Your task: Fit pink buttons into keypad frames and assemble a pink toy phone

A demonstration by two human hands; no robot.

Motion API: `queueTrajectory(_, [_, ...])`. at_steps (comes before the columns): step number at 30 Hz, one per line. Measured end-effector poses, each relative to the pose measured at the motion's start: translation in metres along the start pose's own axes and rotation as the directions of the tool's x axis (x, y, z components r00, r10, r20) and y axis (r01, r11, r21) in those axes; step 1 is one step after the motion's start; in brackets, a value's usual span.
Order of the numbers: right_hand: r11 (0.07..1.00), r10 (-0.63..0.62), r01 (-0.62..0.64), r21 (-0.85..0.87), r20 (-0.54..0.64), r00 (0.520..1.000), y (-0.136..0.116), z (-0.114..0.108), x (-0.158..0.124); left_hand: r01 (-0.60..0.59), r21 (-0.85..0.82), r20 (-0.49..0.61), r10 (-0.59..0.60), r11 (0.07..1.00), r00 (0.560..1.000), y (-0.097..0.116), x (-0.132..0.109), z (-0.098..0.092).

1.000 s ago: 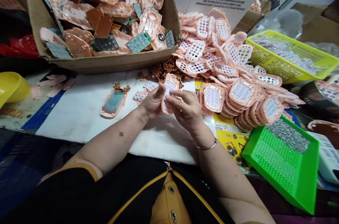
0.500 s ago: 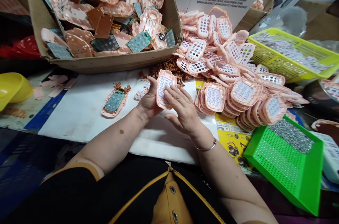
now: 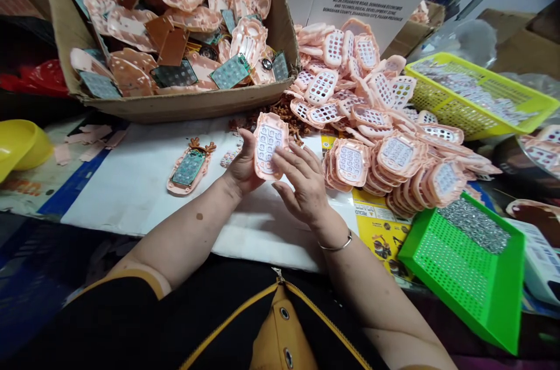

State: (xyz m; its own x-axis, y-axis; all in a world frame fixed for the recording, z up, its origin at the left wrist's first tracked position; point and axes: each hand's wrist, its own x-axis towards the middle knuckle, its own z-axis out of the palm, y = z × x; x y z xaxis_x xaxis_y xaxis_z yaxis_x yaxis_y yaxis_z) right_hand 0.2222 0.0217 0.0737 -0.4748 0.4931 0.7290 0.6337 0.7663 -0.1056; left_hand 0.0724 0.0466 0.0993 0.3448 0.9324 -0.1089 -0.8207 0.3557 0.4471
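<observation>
A pink plastic toy phone shell [image 3: 268, 145], with a white keypad in it, rests in my left hand [image 3: 245, 167], closed round its left side with the thumb on the edge. My right hand [image 3: 301, 183] has its fingers stretched out flat, their tips at the shell's right side over the keypad's edge. Left of my hands, another pink shell [image 3: 187, 186] lies on the white sheet, with a green circuit board [image 3: 189, 167] and brown antlers [image 3: 202, 147] at its top. Small keypads [image 3: 230, 158] lie partly hidden behind my left hand.
Stacked keypad shells [image 3: 350, 161] and a heap of shells [image 3: 322, 87] lie to the right. A cardboard box [image 3: 188, 105] of shells and boards stands behind. Further right are a yellow basket [image 3: 464, 107] and a green tray [image 3: 464, 294] holding screws. Brown antler pieces [image 3: 291, 119] lie behind my hands.
My right fingers have drawn back a little to the right, uncovering more of the keypad. The shell stays in my left hand. The view has shifted slightly.
</observation>
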Motion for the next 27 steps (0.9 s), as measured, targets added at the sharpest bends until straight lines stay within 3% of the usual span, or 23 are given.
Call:
queueTrajectory(7, [0.999,0.019,-0.013,-0.051,0.118,0.993,0.0,0.005,-0.003,0.027,0.026,-0.034,-0.026,0.999,0.999,-0.008,0.0,-0.004])
queueTrajectory(12, [0.998,0.054,-0.05,-0.033,0.141,0.988,-0.001,0.011,-0.005,0.047,0.06,0.055,-0.051,0.997,0.997,-0.01,0.004,-0.014])
queueTrajectory(17, [0.986,0.11,-0.086,-0.144,0.167,0.98,-0.007,0.013,-0.004,-0.021,0.13,0.122,0.005,0.991,0.993,-0.015,0.007,-0.027])
queueTrajectory(27, [0.976,0.135,-0.088,-0.199,0.236,0.962,-0.009,0.013,-0.003,0.091,0.086,0.037,-0.095,0.992,0.995,-0.012,0.004,-0.013])
